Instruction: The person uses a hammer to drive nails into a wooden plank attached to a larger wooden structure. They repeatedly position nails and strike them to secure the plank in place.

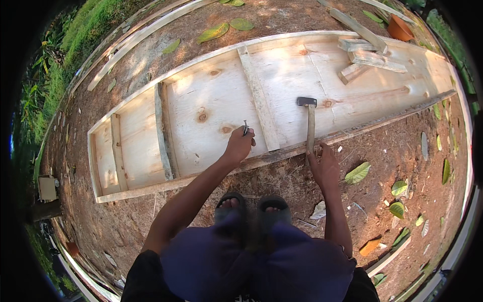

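My left hand (240,143) is closed around a few nails (245,128), with one poking up past the fingers. It hovers by the near edge of a long plywood panel (193,138) framed with wooden strips. A hammer (311,123) lies over the panel's near edge, its dark head resting toward the middle of the plywood. My right hand (324,165) grips the end of its wooden handle, just outside the frame. Between the two hands, a wooden crosspiece (259,98) spans the panel from far to near edge.
Two more crosspieces (163,131) divide the panel's left part. Several loose wood offcuts (370,58) are piled on its right part. An orange pot (400,28) stands beyond. Long planks (146,31) lie on the ground at the far left. Leaves (357,172) dot the soil around my sandals (274,209).
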Demonstrator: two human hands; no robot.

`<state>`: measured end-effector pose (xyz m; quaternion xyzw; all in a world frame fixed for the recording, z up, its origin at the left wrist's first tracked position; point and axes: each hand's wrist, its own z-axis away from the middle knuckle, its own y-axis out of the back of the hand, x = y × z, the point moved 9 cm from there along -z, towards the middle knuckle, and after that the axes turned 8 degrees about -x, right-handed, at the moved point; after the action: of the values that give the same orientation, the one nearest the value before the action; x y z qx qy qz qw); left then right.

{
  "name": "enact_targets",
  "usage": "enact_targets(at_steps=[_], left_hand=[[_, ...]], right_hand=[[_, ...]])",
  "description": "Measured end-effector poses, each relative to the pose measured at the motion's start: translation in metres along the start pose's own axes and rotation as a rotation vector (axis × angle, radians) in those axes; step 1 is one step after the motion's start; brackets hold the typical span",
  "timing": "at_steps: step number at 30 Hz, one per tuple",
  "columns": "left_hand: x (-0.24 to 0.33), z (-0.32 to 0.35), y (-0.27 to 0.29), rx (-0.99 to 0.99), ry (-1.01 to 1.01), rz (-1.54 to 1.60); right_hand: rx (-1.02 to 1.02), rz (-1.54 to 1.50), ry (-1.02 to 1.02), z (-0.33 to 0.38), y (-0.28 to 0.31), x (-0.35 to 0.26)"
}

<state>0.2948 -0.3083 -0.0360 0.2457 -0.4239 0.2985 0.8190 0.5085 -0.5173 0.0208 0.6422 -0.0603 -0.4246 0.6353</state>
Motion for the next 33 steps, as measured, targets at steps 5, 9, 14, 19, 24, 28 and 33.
enact_targets(at_steps=[5,9,14,19,24,28,33], left_hand=[[-0.007,-0.063,-0.001,0.039,0.057,-0.268],[-0.006,-0.080,-0.001,0.049,0.065,-0.282],[-0.036,-0.081,0.008,-0.022,0.088,-0.162],[-0.026,-0.083,0.007,-0.133,0.101,-0.219],[-0.034,-0.079,0.008,-0.074,0.098,-0.203],[-0.031,-0.079,0.007,-0.106,0.116,-0.221],[-0.035,-0.085,0.004,-0.040,0.069,-0.257]], right_hand=[[-0.177,-0.060,-0.137,-0.020,-0.021,-0.005],[-0.023,0.008,-0.242,-0.032,0.003,0.035],[-0.394,-0.921,-0.381,0.015,-0.027,0.042],[-0.385,-0.797,-0.236,0.076,-0.060,0.010],[-0.171,-0.558,-0.028,0.099,-0.051,-0.009],[-0.291,-0.131,0.011,0.104,-0.072,0.003],[-0.486,-0.495,-0.232,0.094,-0.091,0.019]])
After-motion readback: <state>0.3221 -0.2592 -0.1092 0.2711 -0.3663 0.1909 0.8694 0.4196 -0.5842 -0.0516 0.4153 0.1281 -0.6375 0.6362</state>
